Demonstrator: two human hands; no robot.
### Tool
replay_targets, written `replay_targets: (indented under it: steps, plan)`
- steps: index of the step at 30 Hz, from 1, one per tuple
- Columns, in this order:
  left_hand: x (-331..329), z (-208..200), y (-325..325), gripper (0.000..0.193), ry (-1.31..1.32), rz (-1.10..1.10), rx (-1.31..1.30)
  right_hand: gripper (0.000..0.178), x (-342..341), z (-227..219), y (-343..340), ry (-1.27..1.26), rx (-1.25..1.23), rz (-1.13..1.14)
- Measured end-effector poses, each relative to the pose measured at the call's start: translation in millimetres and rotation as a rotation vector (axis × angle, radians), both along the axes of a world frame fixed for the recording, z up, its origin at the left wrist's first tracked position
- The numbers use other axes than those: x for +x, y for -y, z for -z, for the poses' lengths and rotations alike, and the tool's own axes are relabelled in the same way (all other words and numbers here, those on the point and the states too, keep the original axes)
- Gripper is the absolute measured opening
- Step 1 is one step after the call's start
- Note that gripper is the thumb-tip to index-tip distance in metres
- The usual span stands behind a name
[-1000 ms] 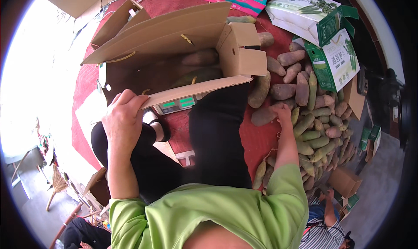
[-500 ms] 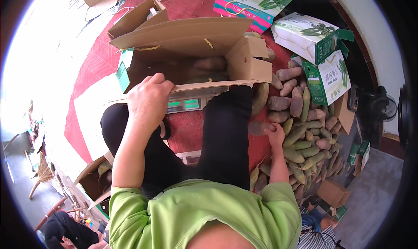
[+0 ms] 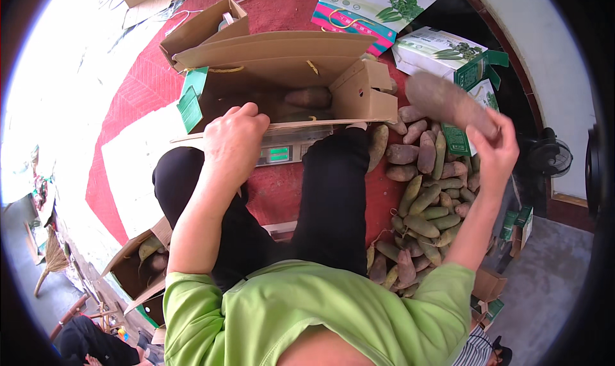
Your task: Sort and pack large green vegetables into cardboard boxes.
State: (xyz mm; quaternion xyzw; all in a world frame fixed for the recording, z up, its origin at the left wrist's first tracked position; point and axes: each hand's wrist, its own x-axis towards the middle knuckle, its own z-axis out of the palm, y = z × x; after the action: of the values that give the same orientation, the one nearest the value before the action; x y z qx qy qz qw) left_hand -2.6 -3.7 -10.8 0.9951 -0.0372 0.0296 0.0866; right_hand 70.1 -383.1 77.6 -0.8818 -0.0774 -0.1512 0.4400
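Observation:
My left hand (image 3: 234, 142) is closed over the near rim of an open cardboard box (image 3: 359, 90). Inside the box lies a dark reddish radish (image 3: 309, 97); the left part of its bottom is in shadow. Under the near side shows a scale (image 3: 282, 154) with a lit green display. My right hand (image 3: 498, 142) pinches one end of a large purplish-brown radish (image 3: 442, 102), raised above the pile to the right of the box. Below it spreads a heap of green and reddish radishes (image 3: 423, 224).
White and green printed cartons (image 3: 435, 49) stand at the far right, near a black fan (image 3: 552, 154). A smaller open box (image 3: 208, 36) sits beyond the left end. Another box with radishes (image 3: 131, 263) is at lower left. People are partly visible at both lower corners.
My right hand has lifted a radish from beside the heap, up and to the right. My left hand, still on the rim, has shifted slightly right.

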Motion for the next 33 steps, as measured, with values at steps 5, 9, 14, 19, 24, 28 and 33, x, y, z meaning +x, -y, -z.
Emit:
replay_targets:
  steps: [5,9,14,19,24,28,33]
  plan:
    - [0,-1,-1,0.006,-0.014,0.01,-0.003,0.032,54,-20,-93,-0.081,-0.147,-0.341]
    - [-2,-4,0,0.009,-0.036,0.038,0.022,0.039,94,43,-169,-0.203,-0.379,-0.564]
    - [-7,-5,-2,0.01,-0.043,0.088,0.038,0.049,98,111,-260,-0.308,-0.68,-0.694]
    - [-4,-5,0,0.008,-0.019,0.109,0.035,0.046,100,158,-295,-0.523,-0.638,-0.687]
    - [-1,-3,-4,0.009,-0.001,0.059,0.01,0.043,112,143,-282,-0.879,-0.761,-0.85]
    - [-2,-6,-2,0.014,-0.007,0.032,0.003,0.046,114,81,-245,-0.606,-0.269,-0.963]
    - [-2,-8,1,0.013,0.013,-0.016,-0.069,0.044,98,28,-143,-0.476,0.281,-0.683]
